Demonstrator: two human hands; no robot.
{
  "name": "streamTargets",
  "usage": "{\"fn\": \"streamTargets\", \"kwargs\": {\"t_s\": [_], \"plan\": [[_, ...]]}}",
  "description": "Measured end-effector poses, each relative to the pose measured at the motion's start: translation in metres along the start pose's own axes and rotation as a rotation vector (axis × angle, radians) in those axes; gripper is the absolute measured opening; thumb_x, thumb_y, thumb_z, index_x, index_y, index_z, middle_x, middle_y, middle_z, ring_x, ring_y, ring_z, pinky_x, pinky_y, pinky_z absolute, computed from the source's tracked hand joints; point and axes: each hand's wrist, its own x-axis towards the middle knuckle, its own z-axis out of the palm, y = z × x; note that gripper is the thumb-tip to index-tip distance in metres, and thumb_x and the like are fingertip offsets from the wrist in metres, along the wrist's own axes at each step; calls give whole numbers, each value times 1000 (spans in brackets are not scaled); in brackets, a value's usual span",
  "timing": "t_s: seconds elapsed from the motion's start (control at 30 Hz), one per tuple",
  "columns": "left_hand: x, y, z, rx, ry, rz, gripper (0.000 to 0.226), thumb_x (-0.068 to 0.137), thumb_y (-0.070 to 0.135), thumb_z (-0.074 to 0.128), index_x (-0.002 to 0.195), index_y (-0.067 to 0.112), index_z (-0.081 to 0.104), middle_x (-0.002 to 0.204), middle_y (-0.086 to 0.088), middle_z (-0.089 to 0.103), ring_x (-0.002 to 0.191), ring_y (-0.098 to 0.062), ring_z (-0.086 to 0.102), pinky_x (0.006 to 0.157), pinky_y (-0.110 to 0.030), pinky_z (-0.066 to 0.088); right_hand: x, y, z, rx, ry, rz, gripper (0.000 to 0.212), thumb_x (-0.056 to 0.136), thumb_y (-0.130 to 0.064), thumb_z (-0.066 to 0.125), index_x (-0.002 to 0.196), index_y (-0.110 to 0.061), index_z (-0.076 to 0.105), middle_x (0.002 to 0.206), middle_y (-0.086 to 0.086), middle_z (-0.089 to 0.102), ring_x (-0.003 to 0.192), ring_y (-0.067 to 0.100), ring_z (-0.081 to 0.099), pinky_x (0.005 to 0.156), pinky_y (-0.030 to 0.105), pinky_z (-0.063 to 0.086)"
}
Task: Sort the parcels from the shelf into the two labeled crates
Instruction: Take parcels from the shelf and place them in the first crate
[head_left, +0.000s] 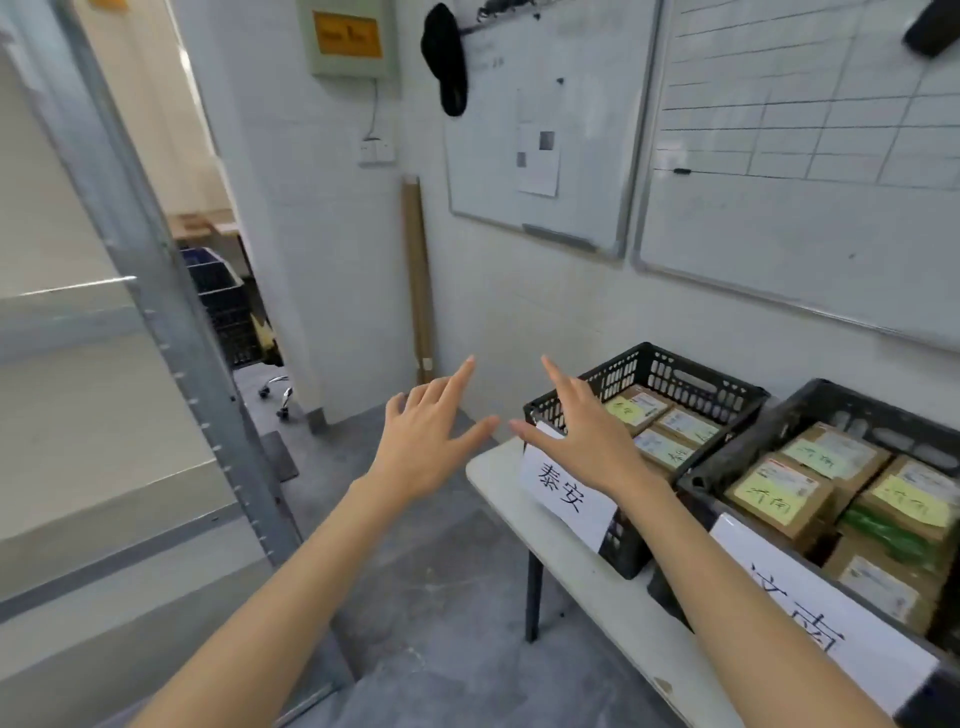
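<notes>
Near right, the crate labeled 济南 (831, 447) holds several cardboard parcels (776, 493) with yellow notes. Beyond it, the crate labeled 泰安 (691, 379) holds a few more. Left hand (421, 447) and right hand (587, 441) hover with fingers spread, grasping nothing. The metal shelf (171, 322) at left shows no parcels; sorting appears nearly complete.

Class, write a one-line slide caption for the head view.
Empty left hand and right hand spread open beside two black plastic crates of brown cardboard parcels on a white table.
</notes>
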Motion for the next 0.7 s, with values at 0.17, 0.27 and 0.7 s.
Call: {"fn": "streamTargets", "kwargs": {"t_s": [0.17, 0.27, 0.7], "plan": [[-68, -71, -59, 52, 84, -197, 75, 91, 69, 34, 154, 38, 7, 148, 6, 40, 136, -19, 35, 113, -45, 21, 7, -98, 55, 66, -128, -177, 93, 81, -79, 48, 154, -46, 0, 158, -6, 23, 142, 18, 34, 108, 41, 36], [-113, -112, -93, 102, 123, -311, 76, 89, 70, 31, 154, 37, 8, 148, 4, 41, 135, -20, 37, 113, -45, 23, 5, -157, 92, 60, -195, -274, 93, 81, -79, 47, 154, -44, 0, 160, -5, 21, 142, 20, 34, 110, 47, 37], [-367, -318, -261, 329, 285, -757, 76, 89, 72, 34, 153, 37, 15, 158, 9, 24, 142, -16, 26, 112, -43, 20, -66, -480, 281, 170, -470, -676, 89, 84, -78, 44, 155, -38, 9, 161, -1, 18, 145, 24, 28, 114, 45, 31]]}}
